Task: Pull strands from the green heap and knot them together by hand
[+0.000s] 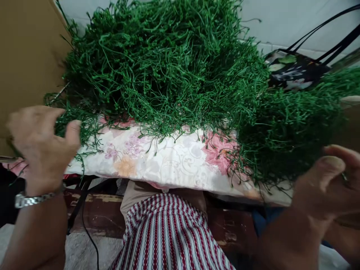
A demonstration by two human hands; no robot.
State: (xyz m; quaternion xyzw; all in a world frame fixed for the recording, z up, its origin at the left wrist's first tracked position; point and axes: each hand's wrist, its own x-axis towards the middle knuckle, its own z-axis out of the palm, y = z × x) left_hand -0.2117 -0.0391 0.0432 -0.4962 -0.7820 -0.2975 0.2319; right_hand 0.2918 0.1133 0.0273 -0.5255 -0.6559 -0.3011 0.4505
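Observation:
A big heap of thin, curly green stems with small knobbed ends (168, 63) covers the back of a flower-patterned cloth (174, 157). My left hand (46, 144), with a metal watch at the wrist, hovers at the heap's left end. Its thumb and index finger are apart, and nothing shows between them. At the right edge, my right hand (332, 183) is beside a second, darker part of the heap (284, 138). Its fingers are curled near the thumb. A tiny greenish bit shows by them, too small to name.
A black floral bag (298, 69) with dark straps rests behind the stems at right. Brown board (28, 52) stands at left, and a pale wall (281, 22) is behind. A striped red-and-white garment (168, 232) covers my lap. A black cable (88, 232) hangs below the cloth.

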